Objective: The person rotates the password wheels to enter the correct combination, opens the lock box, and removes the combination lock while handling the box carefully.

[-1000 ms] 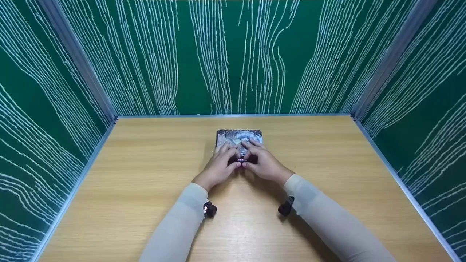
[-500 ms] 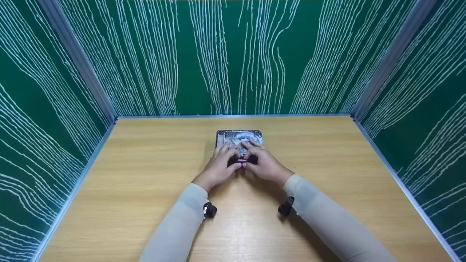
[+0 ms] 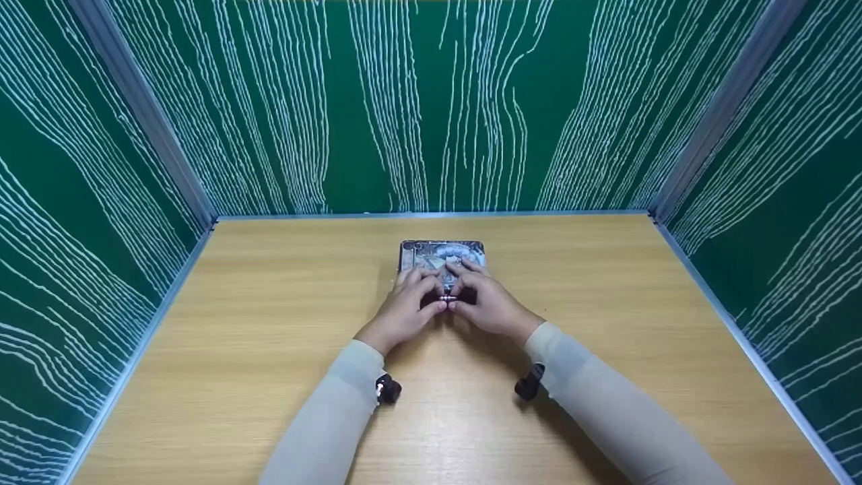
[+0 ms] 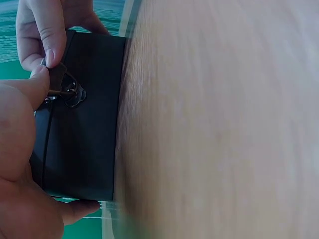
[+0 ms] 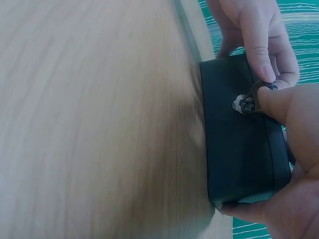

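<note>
A small dark box (image 3: 441, 248) with a patterned lid sits on the table; its plain black front (image 4: 84, 149) fills part of the left wrist view. Mounted on that front is a metal clasp (image 4: 75, 95) with a loop and a flap. My left hand (image 3: 406, 306) pinches the clasp flap with its thumb, while other fingers rest on the lid and side. From the other side, my right hand (image 3: 495, 303) pinches the same flap, thumb beside the left thumb. In the right wrist view a fingertip (image 5: 234, 209) touches the box's end. The lid looks down on the body.
The wooden table (image 3: 269, 283) extends around the box on all sides. Green panels with white wavy lines (image 3: 370, 101) stand behind and at both sides, joined by grey metal posts (image 3: 151, 114). A dark wrist camera (image 3: 388, 389) sits on each sleeve.
</note>
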The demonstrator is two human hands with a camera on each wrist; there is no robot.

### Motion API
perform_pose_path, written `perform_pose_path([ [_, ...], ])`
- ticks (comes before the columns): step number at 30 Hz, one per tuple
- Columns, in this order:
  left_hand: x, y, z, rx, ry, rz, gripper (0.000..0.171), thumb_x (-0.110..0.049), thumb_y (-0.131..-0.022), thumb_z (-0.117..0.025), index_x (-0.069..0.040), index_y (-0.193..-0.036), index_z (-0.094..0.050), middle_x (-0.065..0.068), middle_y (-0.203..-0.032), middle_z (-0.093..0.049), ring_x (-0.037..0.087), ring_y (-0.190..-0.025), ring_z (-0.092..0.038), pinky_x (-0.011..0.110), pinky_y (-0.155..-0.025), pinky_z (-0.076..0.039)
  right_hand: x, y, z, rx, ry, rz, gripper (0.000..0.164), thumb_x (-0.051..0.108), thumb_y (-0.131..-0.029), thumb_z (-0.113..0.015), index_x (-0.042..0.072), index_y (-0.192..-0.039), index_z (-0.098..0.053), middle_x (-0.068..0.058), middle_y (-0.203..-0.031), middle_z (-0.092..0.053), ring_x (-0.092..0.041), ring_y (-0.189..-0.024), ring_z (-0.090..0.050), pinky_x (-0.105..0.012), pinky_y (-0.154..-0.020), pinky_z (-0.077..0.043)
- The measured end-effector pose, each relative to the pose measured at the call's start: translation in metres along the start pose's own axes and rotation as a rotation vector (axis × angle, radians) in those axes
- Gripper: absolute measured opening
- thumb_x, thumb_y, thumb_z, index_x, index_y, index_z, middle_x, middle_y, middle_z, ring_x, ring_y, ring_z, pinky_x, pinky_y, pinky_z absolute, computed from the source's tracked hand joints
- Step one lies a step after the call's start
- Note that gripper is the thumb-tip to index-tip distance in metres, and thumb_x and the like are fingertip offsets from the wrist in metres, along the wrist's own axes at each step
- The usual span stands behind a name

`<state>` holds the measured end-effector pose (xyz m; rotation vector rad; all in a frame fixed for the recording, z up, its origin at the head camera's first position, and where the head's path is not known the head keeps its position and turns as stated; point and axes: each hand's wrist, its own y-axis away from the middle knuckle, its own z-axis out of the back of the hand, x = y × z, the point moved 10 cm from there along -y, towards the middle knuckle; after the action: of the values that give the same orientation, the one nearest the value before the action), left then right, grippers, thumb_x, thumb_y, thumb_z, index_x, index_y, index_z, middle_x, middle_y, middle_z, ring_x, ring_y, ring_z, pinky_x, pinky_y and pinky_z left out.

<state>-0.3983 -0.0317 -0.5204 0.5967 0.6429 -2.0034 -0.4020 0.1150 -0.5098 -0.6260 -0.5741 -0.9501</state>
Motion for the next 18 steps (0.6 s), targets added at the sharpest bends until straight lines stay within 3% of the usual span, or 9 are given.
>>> perform_pose_path([
  [7, 0.0011, -0.0001, -0.0002, 0.013, 0.008, 0.011, 0.023, -0.026, -0.108, -0.078, -0.020, -0.129, -0.071, 0.004, -0.170, -0.052, 0.037, -0.173, -0.027, 0.061, -0.143, -0.024, 0.0004, -0.0001, 0.0003, 0.003, -0.012, 0.001, 0.011, 0.006, -0.101, -0.082, 0.011, -0.102, -0.073, -0.012, -0.178, -0.050, -0.046, -0.175, -0.026, -0.068, -0.143, -0.018],
  [13, -0.0001, -0.0016, 0.0004, 0.012, -0.008, 0.000, 0.014, -0.023, -0.108, -0.077, -0.020, -0.122, -0.075, 0.003, -0.170, -0.053, 0.035, -0.167, -0.034, 0.059, -0.140, -0.031, 0.0010, 0.0001, 0.0008, 0.018, -0.030, -0.003, 0.013, 0.004, -0.100, -0.083, 0.011, -0.100, -0.072, -0.010, -0.179, -0.048, -0.045, -0.176, -0.024, -0.069, -0.143, -0.014],
  [18, 0.0003, -0.0024, -0.0002, 0.018, 0.005, 0.007, 0.009, -0.024, -0.110, -0.076, -0.019, -0.117, -0.075, 0.001, -0.172, -0.051, 0.035, -0.168, -0.032, 0.059, -0.141, -0.031, -0.0006, 0.0002, 0.0005, 0.025, -0.031, -0.021, 0.013, 0.004, -0.100, -0.084, 0.013, -0.099, -0.073, -0.008, -0.180, -0.047, -0.044, -0.177, -0.023, -0.069, -0.143, -0.012],
])
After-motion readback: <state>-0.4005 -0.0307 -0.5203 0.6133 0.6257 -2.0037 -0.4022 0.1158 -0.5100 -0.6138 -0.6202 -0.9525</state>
